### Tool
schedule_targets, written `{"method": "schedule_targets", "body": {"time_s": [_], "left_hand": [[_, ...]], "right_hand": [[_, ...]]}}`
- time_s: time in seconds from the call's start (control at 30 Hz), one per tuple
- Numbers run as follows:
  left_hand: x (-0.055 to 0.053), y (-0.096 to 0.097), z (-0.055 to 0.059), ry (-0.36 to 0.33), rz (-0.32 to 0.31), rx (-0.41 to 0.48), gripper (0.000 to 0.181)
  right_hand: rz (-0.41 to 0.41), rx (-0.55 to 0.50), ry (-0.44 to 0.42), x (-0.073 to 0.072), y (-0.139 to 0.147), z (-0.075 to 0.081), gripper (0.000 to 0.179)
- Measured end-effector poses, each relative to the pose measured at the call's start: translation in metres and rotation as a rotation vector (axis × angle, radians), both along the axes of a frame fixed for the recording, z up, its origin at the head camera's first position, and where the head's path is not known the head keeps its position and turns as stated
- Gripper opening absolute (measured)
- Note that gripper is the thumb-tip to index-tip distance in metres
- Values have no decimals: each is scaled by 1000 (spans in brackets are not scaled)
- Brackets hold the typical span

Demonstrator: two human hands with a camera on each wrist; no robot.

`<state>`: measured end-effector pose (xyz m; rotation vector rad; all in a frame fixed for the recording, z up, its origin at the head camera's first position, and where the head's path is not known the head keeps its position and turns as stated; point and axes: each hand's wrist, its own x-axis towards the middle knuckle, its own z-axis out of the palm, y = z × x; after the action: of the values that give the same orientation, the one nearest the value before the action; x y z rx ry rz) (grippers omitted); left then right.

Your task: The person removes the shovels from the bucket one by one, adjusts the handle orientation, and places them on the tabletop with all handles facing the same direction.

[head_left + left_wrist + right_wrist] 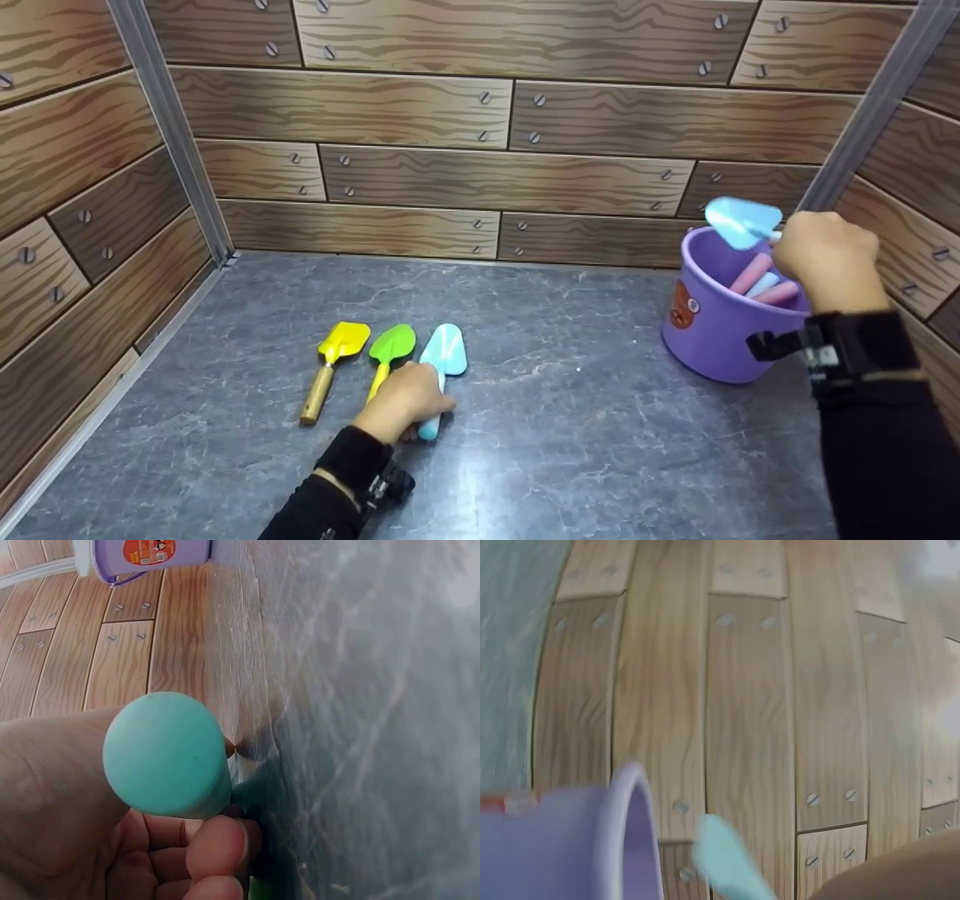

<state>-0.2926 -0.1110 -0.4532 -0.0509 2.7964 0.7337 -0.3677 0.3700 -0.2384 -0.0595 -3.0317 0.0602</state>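
My left hand (409, 394) is on the handle of a light blue toy trowel (444, 349) lying on the table, thumb on one side and fingers on the other. In the left wrist view the round teal end of its handle (165, 754) faces the camera, partly hiding the fingers. Over the rim of a purple bucket (705, 337), my right hand (829, 255) holds a second light blue trowel (739, 221), blade pointing left. Its blade shows blurred beside the bucket in the right wrist view. Pink and blue handles (751, 274) stick up inside the bucket.
Left of my left hand lie a green shovel (394, 343) with a yellow handle and a yellow shovel (345, 339) with a wooden handle. Wood-patterned panels (420, 176) wall the grey marbled table (555, 450) at the back and sides.
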Motion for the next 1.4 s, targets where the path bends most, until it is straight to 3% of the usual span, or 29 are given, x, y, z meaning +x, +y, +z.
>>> {"method": "schedule_targets", "body": {"time_s": [0.3,0.5,0.77,1.13,1.4], "left_hand": [[2,0,0,6,-1,10,39],[2,-1,0,8,15,16,39],[1,-1,0,-6,21,16,39],[-1,-2,-2,11,4,11,40],[0,-2,-1,-3,14,11,37]], "right_hand": [[23,-394,244,22,-27,-41,59],[48,-544,372,29,-49,-64,53],[77,-567,399,32,-60,-80,50],[130,-586,430,47,-66,-76,47],[176,-598,382,44,-73,-82,47]]}}
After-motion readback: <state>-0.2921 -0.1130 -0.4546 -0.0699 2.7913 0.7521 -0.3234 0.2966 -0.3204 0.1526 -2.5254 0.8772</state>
